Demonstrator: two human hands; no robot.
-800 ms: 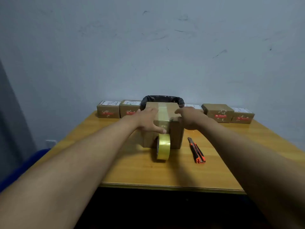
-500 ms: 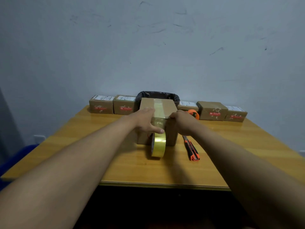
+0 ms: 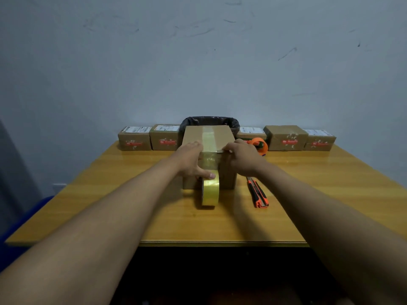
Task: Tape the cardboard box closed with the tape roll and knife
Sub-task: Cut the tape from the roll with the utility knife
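Observation:
A brown cardboard box (image 3: 229,172) stands mid-table with a strip of clear tape running over its top and down its front face. The yellowish tape roll (image 3: 210,190) stands on edge against the box's front, still joined to that strip. My left hand (image 3: 192,160) lies flat on the box's front left corner, thumb pressing on top of the roll. My right hand (image 3: 241,159) rests on the front right top edge, fingers pressing the tape there. An orange and black knife (image 3: 258,194) lies on the table to the right of the box.
Several small labelled cardboard boxes (image 3: 134,138) line the wall at the back of the wooden table (image 3: 110,194). A bin with a black liner (image 3: 210,121) sits behind the box. An orange tape dispenser (image 3: 259,145) lies at back right.
My right hand has slid left along the top front edge toward the tape strip. The left hand stays on the box and roll. The camera view has shifted slightly.

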